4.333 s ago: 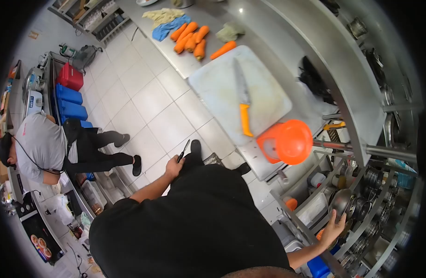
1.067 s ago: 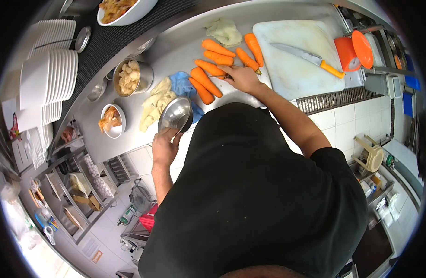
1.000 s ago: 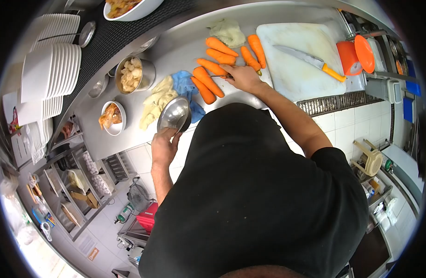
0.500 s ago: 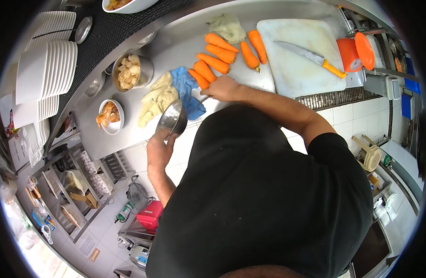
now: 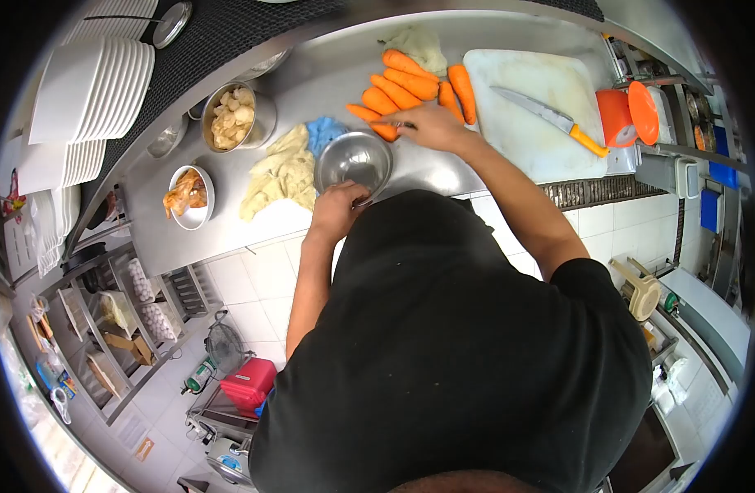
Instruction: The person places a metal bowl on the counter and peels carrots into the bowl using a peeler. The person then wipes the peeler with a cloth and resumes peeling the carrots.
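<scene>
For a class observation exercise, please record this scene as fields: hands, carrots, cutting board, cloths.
Left hand: grips the metal bowl at its rim
Right hand: holds a dark tool, mostly hidden
Carrots: several, on the counter
Cutting board: bears a yellow-handled knife
Yellow cloth: beside the metal bowl
Blue cloth: partly hidden by the metal bowl

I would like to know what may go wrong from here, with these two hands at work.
The bowl is near the front edge of the counter, held by the left hand; a loose grip might drop it. The carrots lie loose beside the right hand, so a push might roll some away. The big knife lies uncovered on the cutting board, so a careless reach there might meet its blade.
</scene>
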Tool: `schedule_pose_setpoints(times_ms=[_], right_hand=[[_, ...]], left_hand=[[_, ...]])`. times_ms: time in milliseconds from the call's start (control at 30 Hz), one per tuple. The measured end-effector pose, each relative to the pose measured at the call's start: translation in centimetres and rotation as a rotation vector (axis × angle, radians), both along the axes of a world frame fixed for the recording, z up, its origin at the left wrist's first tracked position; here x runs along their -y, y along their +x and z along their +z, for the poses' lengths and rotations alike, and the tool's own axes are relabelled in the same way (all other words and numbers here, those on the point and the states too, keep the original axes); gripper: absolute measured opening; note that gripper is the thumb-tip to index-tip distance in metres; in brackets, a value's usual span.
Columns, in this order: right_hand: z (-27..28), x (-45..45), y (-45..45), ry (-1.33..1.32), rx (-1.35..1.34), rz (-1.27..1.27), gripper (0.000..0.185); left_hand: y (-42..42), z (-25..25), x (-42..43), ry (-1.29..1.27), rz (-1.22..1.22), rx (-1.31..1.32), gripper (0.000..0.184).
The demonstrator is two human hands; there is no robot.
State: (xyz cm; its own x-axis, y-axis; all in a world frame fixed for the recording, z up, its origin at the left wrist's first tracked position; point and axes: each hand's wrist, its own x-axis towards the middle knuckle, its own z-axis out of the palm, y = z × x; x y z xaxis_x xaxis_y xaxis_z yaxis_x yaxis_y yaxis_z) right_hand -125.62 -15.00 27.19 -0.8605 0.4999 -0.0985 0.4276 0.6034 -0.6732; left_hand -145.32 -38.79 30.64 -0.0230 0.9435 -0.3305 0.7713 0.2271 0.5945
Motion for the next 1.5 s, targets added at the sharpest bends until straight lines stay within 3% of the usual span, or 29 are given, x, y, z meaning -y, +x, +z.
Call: schedule_pose_setpoints(times_ms=[100, 200, 400, 500, 700, 900, 1000, 1100, 1200, 1333, 1433, 1500], right_hand=[[0.1, -2.9, 1.6, 0.163, 0.026, -0.305, 0.031], [1.1, -5.6, 2.7, 0.175, 0.195, -0.517, 0.030], [4.1, -6.1, 5.6, -0.059, 0.500, -0.534, 0.033], [2.2, -2.7, 7.2, 0.044, 0.483, -0.530, 0.039], [1.5, 1.1, 7.3, 0.008, 0.454, -0.598, 0.052], [-1.9, 1.4, 7.1, 0.046, 0.405, -0.637, 0.052], [-0.8, 2.1, 7.6, -0.076, 0.314, -0.751, 0.052], [-3.4, 1.7, 9.0, -0.541, 0.020, -0.832, 0.054], [-3.9, 1.7, 10.0, -1.047, -0.179, -0.847, 0.058], [-2.3, 2.7, 9.9, -1.260, -0.307, -0.841, 0.048], [-1.9, 3.5, 9.9, -1.318, -0.363, -0.805, 0.046], [-2.1, 3.9, 9.6, -1.342, -0.360, -0.810, 0.046]], left_hand=[[-0.1, -4.0, -0.5, 0.154, -0.083, -0.129, 0.026], [0.5, -5.0, -1.2, 0.147, -0.098, -0.153, 0.032], [0.0, -7.1, -1.3, 0.200, -0.137, -0.172, 0.029], [0.3, -6.2, -1.3, 0.192, -0.145, -0.184, 0.028], [0.1, -4.2, -0.6, 0.089, -0.075, -0.179, 0.030], [0.0, -0.8, -0.8, 0.264, -0.089, -0.183, 0.035], [-0.9, 2.4, -2.0, 0.366, -0.050, -0.150, 0.032], [-0.6, 3.9, -3.2, 0.299, 0.167, 0.056, 0.032], [0.6, 3.8, -4.8, 0.274, 0.152, 0.148, 0.031], [3.1, 1.6, -6.9, 0.056, 0.136, 0.414, 0.040], [5.5, -1.2, -10.1, -0.244, 0.284, 0.868, 0.055], [7.2, -3.6, -12.7, -0.393, 0.411, 0.985, 0.061]])
